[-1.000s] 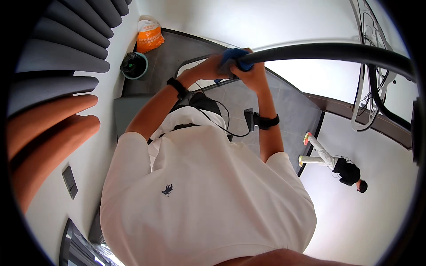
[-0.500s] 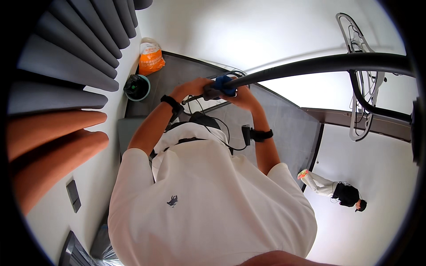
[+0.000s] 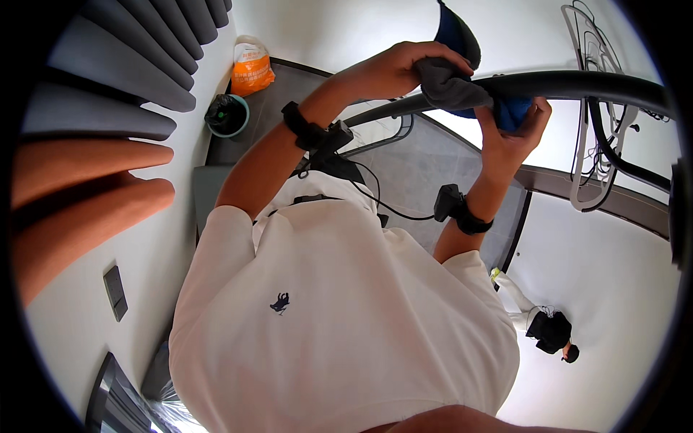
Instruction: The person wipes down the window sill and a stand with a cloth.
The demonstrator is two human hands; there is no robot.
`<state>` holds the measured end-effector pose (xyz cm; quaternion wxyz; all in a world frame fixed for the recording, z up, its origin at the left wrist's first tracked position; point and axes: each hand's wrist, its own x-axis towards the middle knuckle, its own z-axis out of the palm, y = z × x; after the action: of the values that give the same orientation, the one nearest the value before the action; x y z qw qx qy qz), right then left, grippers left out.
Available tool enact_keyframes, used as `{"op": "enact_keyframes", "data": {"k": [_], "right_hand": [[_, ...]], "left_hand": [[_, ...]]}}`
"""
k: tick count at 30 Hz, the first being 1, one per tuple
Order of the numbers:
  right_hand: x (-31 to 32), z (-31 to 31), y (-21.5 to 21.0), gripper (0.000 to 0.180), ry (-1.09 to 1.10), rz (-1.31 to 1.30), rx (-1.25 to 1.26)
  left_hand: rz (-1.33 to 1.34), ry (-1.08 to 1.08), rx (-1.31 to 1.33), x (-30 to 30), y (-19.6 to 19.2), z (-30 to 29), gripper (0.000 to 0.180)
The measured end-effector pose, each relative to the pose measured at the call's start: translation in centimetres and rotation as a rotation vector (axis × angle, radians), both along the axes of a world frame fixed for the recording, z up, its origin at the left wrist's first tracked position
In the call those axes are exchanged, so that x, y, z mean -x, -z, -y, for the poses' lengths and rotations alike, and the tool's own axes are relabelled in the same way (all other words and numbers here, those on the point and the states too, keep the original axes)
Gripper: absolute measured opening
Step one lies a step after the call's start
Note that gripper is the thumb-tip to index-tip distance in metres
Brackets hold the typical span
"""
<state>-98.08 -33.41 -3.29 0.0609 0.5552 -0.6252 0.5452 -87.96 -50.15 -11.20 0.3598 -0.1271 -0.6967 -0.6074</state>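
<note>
A grey-and-blue cloth [image 3: 453,88] is wrapped over a thick black curved bar [image 3: 585,85]. My left hand [image 3: 415,66] grips the cloth's grey part from the far left side, and a blue-lined flap sticks up beyond its fingers. On the near side of the bar, my right hand [image 3: 514,141] is curled round the cloth's blue part, thumb and fingers apart on either side of it. Some of the fingertips are hidden behind the cloth. Both wrists wear black straps with small box-shaped devices, and a cable hangs from them.
White looped racks with dark cables [image 3: 599,123] are beside the bar on the right. A blue-green bin [image 3: 242,119] and an orange-and-white bag [image 3: 253,72] stand at the far left. Grey and orange padded columns [image 3: 108,166] line the left. Another person [image 3: 550,330] is at the right.
Both hands have moved right and farther up along the bar with the cloth. The cloth is more spread out, with a flap raised. The other person has shifted slightly.
</note>
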Motion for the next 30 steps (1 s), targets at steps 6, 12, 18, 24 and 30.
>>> {"op": "enact_keyframes", "data": {"k": [6, 12, 18, 24, 30], "right_hand": [[0.3, 0.5, 2.4, 0.07, -0.23, 0.123, -0.301], [1.6, 0.5, 7.3, 0.076, -0.343, 0.317, -0.886], [1.9, -0.3, 14.2, 0.074, -0.402, 0.324, -1.022], [1.8, -0.4, 6.7, 0.07, -0.344, 0.248, -0.889], [3.4, -1.3, -1.4, 0.073, -0.393, 0.241, -0.291]], "left_hand": [[0.283, 0.136, -0.04, -0.8, 4.6, -1.3, 0.04], [0.604, 0.167, -0.008, -0.9, 10.3, -2.1, 0.051], [1.131, 0.251, 0.27, -2.5, 13.8, -2.3, 0.047], [0.924, 0.179, 0.395, -3.4, 2.5, -0.6, 0.036], [0.495, 0.015, 0.074, -4.5, -8.8, -1.5, 0.046]]}}
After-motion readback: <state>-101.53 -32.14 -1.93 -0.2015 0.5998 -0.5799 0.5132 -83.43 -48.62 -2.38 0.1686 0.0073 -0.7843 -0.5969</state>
